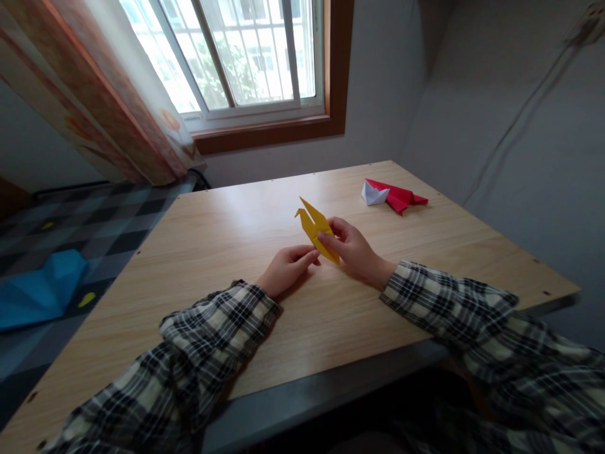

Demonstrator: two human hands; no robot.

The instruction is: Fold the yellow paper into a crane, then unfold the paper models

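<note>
Two hands in plaid sleeves meet near the middle of a wooden table [212, 239], both busy with a yellow folded paper figure [316, 228]. The right hand [352, 249] grips the figure's lower end, thumb pressed on the near face and fingers curled behind, so the paper stands off the table and tilts, its two narrow points aimed toward about eleven o'clock. One of those points is bent over into a small hook at the tip. The left hand [287, 268] lies at about eight o'clock from the figure, heel resting on the tabletop, fingers loosely curled and narrow, with the fingertips reaching to the figure's lower edge; whether they pinch the paper or only touch it cannot be told. Toward one o'clock from the hands, well apart from them and near the table's far right corner, a red folded paper piece [401, 195] lies flat, and a small white folded paper piece [373, 194] sits touching its left side. At about nine o'clock, off the table on the checkered floor, lies a blue crumpled sheet [42, 290]. A window [246, 57] with a wooden frame stands at twelve o'clock beyond the table, with a patterned curtain [108, 107] hanging at its left.
</note>
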